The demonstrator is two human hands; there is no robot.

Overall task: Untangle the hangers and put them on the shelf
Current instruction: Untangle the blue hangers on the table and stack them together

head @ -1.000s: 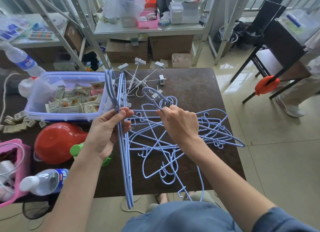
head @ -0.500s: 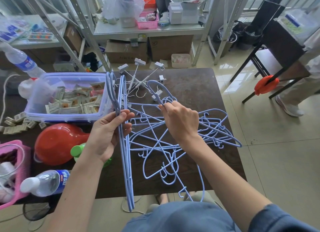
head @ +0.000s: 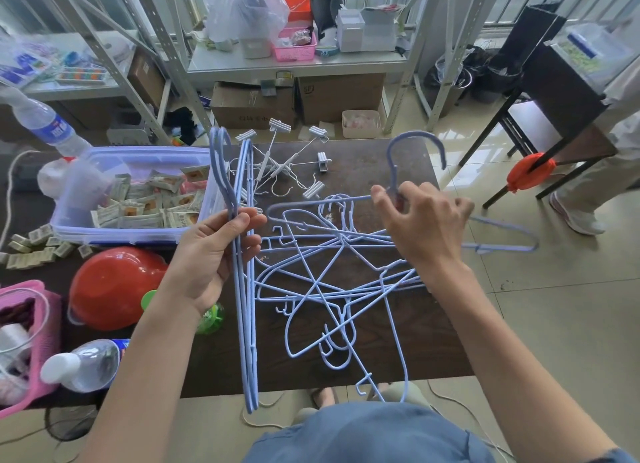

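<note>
- A person's left hand [head: 218,255] grips a gathered bundle of blue hangers [head: 247,324], fingers and thumb curled round the wires; the bundle stands nearly upright on edge, hooks at the top, lower end past the near edge of the dark wooden table [head: 381,165].
- The right hand [head: 420,225] pinches the neck of a single blue hanger [head: 415,144] just below its hook, which rises clear above the fingers; one shoulder of it juts beyond the table's right edge.
- Between the two hands a tangled heap of blue hangers [head: 325,282] lies flat on the table, wires crossing one another.
- Behind the heap lie white clip hangers [head: 284,158].
- To the left sit a clear plastic bin [head: 104,185] of sachets, a red bowl [head: 114,289] turned upside down and a water bottle [head: 83,365] on its side.
- A grey metal shelf [head: 294,69], loaded with boxes and bags, stands beyond the table.
</note>
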